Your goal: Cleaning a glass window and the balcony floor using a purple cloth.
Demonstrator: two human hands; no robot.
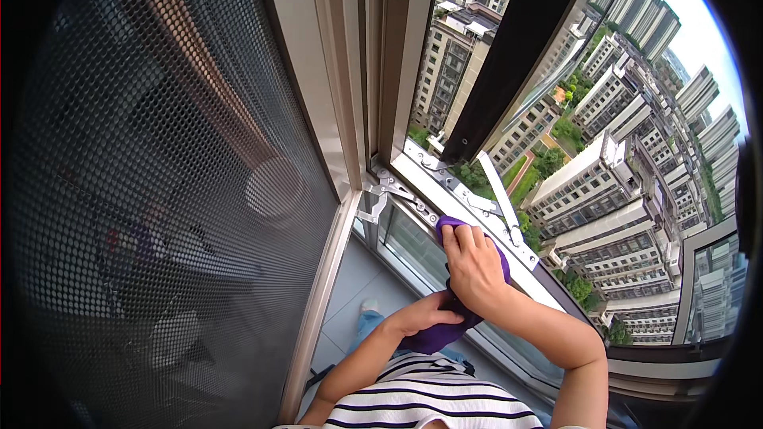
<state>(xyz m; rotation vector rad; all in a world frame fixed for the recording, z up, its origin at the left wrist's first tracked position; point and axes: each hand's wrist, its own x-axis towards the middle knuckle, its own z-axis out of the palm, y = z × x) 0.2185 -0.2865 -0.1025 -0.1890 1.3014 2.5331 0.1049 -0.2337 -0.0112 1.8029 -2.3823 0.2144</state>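
A purple cloth [430, 336] is bunched between my two hands. My right hand [477, 259] presses one end of it onto the window sill frame [524, 280], fingers bent over the fabric. Lower down, against my body, my left hand [426, 314] grips the hanging part, its thumb over the folds. Just beyond my right fingertips lies a metal hinge [411, 198] of the inner sash. A metal friction stay [477, 199] with a raised arm runs along the outer side of the sill. The cloth hides the sill beneath it.
On my left a mesh screen panel [179, 190] stands swung inward in its metal frame [322, 286]. An outward window sash [518, 42] stands open above a long drop to apartment buildings [596, 190]. Grey floor tiles [351, 292] lie below me.
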